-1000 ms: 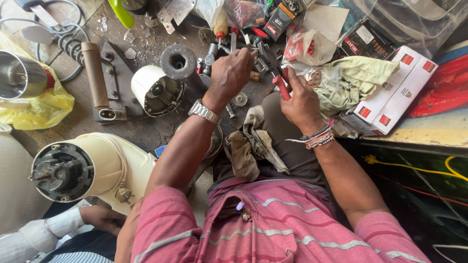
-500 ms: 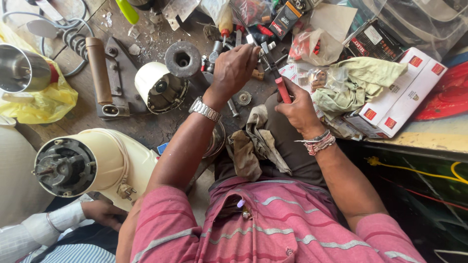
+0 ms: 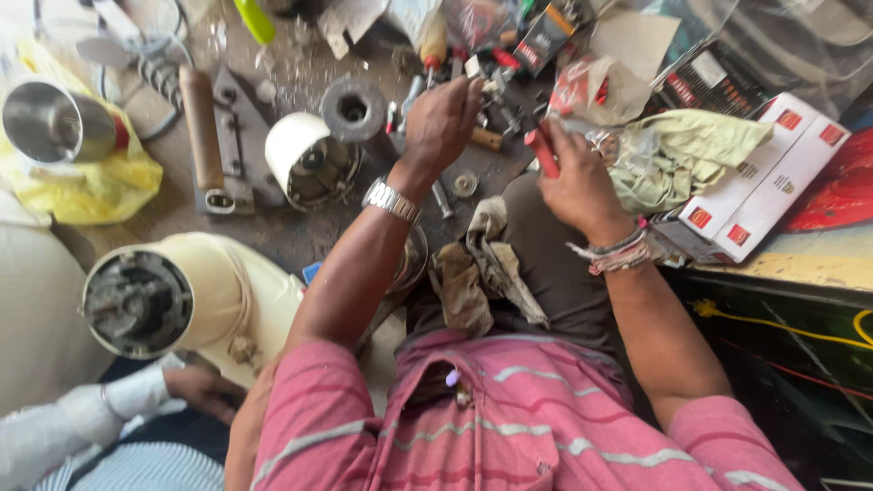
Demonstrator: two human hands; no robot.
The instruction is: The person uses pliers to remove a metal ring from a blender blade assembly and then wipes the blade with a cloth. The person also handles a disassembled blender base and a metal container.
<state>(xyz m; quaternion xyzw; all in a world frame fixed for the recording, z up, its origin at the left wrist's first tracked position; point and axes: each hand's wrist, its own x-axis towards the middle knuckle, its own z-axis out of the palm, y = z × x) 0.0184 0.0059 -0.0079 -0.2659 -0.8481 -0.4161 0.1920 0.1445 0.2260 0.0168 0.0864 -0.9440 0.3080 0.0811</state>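
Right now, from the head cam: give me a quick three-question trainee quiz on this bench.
1. True or false: the right hand holds a red-handled tool.
2. Which wrist bears the metal watch? A) left B) right C) neither
3. Fill in: the left hand reaches into the pile of small ____ at the back of the workbench.

Key: 1 true; 2 A; 3 tools.

Both arms reach forward, left hand (image 3: pixel 443 123) and right hand (image 3: pixel 573 177) curled closed.
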